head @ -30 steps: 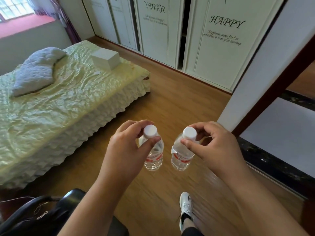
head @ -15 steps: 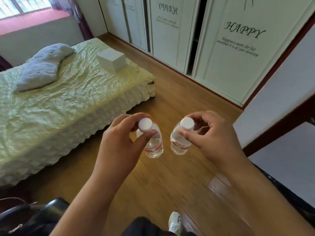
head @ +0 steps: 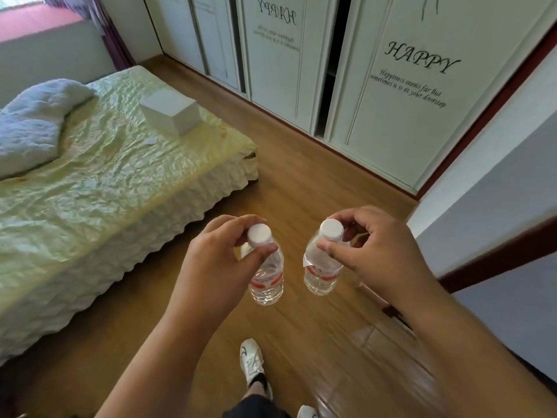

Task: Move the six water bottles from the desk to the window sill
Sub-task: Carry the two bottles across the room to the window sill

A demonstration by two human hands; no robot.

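I carry two small clear water bottles with white caps and red labels over the wooden floor. My left hand [head: 217, 260] pinches the neck of the left bottle [head: 268, 279] just under its cap. My right hand [head: 376, 260] pinches the neck of the right bottle [head: 321, 274] the same way. Both bottles hang upright, a short gap between them. The pink window sill [head: 33, 22] shows at the top left, beyond the bed. The desk is out of view.
A bed [head: 90, 188] with a pale green cover fills the left, bearing a grey pillow [head: 33, 122] and a white box [head: 171, 111]. White wardrobe doors [head: 391, 86] line the far side. A wall corner [head: 497, 182] stands at right. My shoe [head: 251, 362] is on the floor below.
The view has swung left and forward: the bed and wardrobe now sit nearer, the black chair at lower left has left the frame. Both hands keep the same hold on the bottles.
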